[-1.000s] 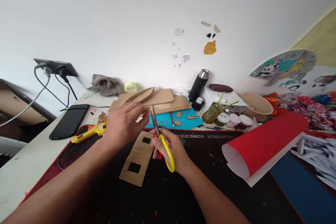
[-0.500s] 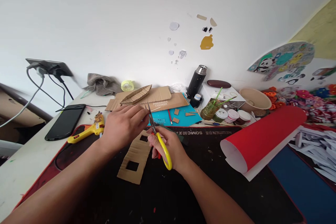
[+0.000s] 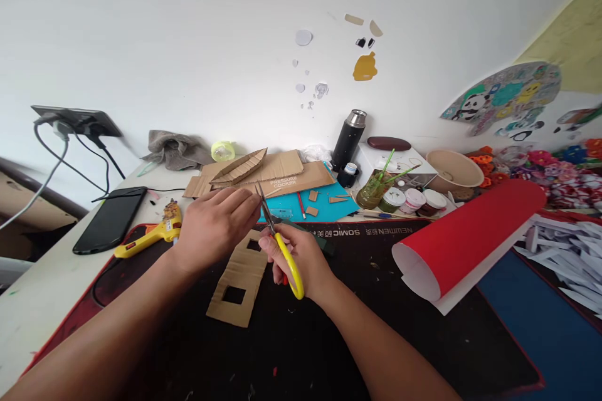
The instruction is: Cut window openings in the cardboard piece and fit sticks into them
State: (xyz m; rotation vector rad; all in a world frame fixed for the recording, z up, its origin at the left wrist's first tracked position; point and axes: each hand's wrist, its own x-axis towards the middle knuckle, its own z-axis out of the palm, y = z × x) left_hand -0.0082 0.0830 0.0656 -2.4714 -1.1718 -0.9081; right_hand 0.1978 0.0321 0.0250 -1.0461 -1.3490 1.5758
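Observation:
In the middle of the view, my right hand (image 3: 301,257) grips a pair of scissors (image 3: 286,257) with yellow and red handles. Their blades point up and away, right beside the fingers of my left hand (image 3: 221,222). Those fingers are bent and pressed together, and whatever they pinch is hidden behind the hand. Below both hands lies a cardboard strip (image 3: 241,276) with square holes cut in it, flat on the black mat (image 3: 301,351). Behind the hands are a boat-shaped cardboard piece (image 3: 239,166) and a flat cardboard sheet (image 3: 310,177) with printed lettering.
At left lie a yellow glue gun (image 3: 153,235) and a black phone (image 3: 110,219). A red paper roll (image 3: 475,238) rests at right. Small cardboard scraps and a red pencil (image 3: 301,205) lie on a blue sheet (image 3: 345,205). Paint jars (image 3: 392,200) and a black flask (image 3: 348,138) stand behind.
The whole view has shifted slightly, so things sit a little further left and higher. Both hands keep nearly the same pose, with the scissors still beside my left fingers.

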